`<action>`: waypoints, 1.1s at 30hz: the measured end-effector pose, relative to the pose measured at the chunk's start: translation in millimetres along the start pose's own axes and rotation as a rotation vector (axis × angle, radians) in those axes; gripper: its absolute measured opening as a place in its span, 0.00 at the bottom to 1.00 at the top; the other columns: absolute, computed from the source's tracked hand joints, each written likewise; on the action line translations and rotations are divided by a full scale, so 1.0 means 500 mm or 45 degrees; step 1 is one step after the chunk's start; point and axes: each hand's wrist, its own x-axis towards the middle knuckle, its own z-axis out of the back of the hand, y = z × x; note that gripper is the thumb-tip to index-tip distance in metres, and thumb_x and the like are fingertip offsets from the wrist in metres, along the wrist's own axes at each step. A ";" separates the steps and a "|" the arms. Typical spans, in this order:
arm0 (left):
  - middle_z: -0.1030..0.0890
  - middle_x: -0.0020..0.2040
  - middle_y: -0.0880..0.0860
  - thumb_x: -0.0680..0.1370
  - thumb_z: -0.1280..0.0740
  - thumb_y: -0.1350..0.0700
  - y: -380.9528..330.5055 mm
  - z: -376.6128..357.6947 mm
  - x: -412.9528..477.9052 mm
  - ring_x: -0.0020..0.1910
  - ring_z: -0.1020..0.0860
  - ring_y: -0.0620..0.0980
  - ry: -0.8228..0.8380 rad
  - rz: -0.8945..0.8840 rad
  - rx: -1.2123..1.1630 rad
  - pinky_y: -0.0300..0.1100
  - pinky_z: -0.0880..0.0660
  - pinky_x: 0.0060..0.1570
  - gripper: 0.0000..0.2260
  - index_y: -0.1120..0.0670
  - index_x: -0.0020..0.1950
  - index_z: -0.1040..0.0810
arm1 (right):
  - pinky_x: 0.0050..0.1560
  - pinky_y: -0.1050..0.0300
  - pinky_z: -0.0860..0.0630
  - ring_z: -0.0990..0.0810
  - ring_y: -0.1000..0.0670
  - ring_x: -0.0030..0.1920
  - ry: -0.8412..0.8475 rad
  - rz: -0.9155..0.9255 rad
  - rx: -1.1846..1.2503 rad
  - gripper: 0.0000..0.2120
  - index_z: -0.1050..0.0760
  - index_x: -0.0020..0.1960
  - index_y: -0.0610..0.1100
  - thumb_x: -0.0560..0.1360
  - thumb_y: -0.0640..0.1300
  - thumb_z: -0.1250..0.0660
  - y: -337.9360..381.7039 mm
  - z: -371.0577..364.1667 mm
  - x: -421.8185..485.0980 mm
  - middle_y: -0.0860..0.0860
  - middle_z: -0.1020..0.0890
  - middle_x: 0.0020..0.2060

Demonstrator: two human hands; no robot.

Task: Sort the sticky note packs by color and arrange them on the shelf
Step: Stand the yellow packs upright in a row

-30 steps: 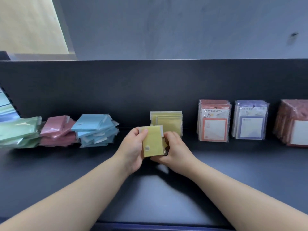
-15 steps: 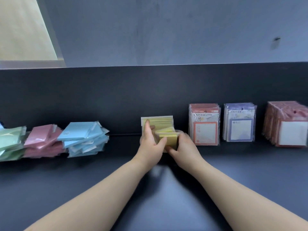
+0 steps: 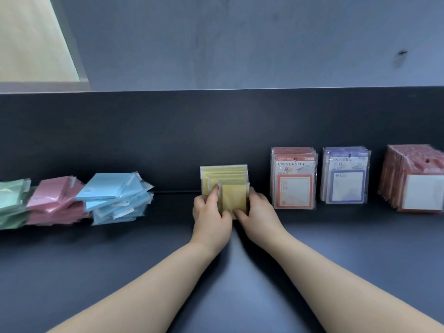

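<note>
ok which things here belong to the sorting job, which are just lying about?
Job: front yellow pack held by left hand and right hand; yellow row; blue pile, pink pile, green pile.
Lying about: orange University packs, purple packs, red packs.

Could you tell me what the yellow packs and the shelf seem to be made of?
The yellow packs: paper pads in clear glossy plastic sleeves, judging by the shiny wrapper edges. The shelf: smooth, dark matt board, probably painted metal or laminate; its soft sheen leaves that open.
</note>
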 end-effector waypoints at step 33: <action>0.30 0.58 0.50 0.76 0.38 0.65 0.004 0.262 -0.012 0.56 0.31 0.43 -0.321 -0.334 0.170 0.27 0.37 0.59 0.17 0.57 0.65 0.29 | 0.64 0.68 0.36 0.28 0.52 0.60 -0.013 0.855 -0.133 0.23 0.28 0.66 0.41 0.72 0.44 0.35 0.122 -0.016 -0.052 0.49 0.24 0.59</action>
